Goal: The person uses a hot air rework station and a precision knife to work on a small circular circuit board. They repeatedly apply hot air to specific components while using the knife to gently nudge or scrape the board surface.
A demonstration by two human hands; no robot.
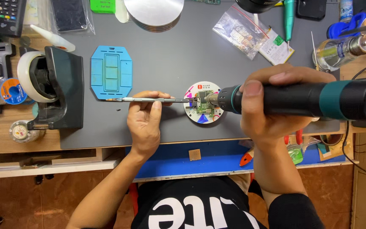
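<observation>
Currently, board: small green circuit board (204, 104) clamped on a round white holder (203, 120), near the front middle of the grey mat (166, 59).
Right hand: right hand (272, 106) closed fully round the black-and-teal hot-air handpiece (301, 99); metal nozzle sits just at the board's right edge, pointing left.
Left hand: left hand (145, 118) pinches slim metal tweezers (153, 100) between thumb and fingers, other fingers loosely curled; tips reach the board's left edge. Contact with a part cannot be told.
Step (judged): heating a spot on the board while the tweezers wait at it.
Next move calls for (judged): steady nozzle, light tweezer grip, no sideways push on neighbouring parts.
Surface: grey mat over a wooden bench with a blue front strip.
Around: blue stencil frame (111, 72) left of the tweezers; black tape dispenser (54, 87) far left; stacked metal discs (154, 13) at back; clear bag of small parts (241, 30) back right.
Room: brown tiled floor under the bench.
</observation>
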